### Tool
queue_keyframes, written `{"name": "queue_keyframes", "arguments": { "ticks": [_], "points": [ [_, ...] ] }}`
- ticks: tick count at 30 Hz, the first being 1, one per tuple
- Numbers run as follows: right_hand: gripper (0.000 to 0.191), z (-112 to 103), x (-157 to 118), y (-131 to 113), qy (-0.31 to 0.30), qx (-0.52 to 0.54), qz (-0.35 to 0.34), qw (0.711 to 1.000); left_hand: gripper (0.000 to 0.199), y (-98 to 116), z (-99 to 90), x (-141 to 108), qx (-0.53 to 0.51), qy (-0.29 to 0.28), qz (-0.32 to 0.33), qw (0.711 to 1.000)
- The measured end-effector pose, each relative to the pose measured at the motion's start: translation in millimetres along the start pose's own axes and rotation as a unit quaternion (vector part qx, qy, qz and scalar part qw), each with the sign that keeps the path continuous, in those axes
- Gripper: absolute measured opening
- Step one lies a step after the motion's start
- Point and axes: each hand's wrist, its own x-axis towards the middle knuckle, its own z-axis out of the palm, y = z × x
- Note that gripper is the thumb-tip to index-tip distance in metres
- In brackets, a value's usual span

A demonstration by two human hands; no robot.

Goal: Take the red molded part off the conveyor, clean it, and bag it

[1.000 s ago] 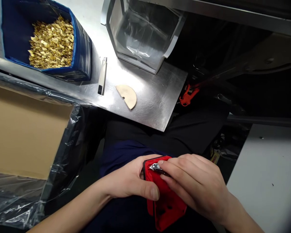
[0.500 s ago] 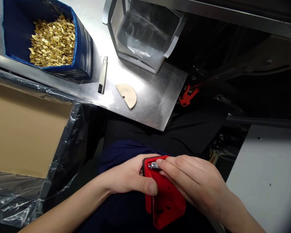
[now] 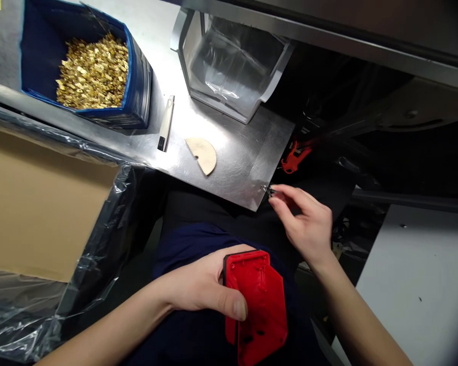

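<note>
My left hand [image 3: 209, 284] is wrapped round the left side of a red plastic housing [image 3: 263, 305] with a black edge, its thumb over the near rim. The housing's hollow inside faces up, above my lap. My right hand [image 3: 309, 221] pinches a small dark and shiny metal piece [image 3: 267, 190] between thumb and fingertips, at the front right corner of the metal table. That piece is too small to make out fully. The right hand and the housing are apart.
On the metal table [image 3: 236, 168] lie a beige half disc [image 3: 203, 154] and a white cutter [image 3: 166, 123]. Behind them stand a blue bin [image 3: 139, 86] of small golden parts and a grey bin [image 3: 219, 105] with clear plastic. An orange tool [image 3: 294, 158] hangs beyond the table edge.
My right hand has moved up and away from the red housing with the small metal piece, to the table corner. My left hand still holds the housing, which is slightly turned.
</note>
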Motion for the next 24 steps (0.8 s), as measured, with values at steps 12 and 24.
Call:
{"name": "queue_keyframes", "arguments": {
  "ticks": [12, 24],
  "points": [
    [0.029, -6, 7, -43, -0.084, 0.182, 0.184, 0.962, 0.09, -15, 9.3, -13, -0.008, 0.167, 0.077, 0.983],
    [0.026, -25, -69, -63, -0.353, 0.206, 0.294, 0.864, 0.083, -5, 22.5, -1, 0.004, 0.191, 0.009, 0.981]
  ]
}}
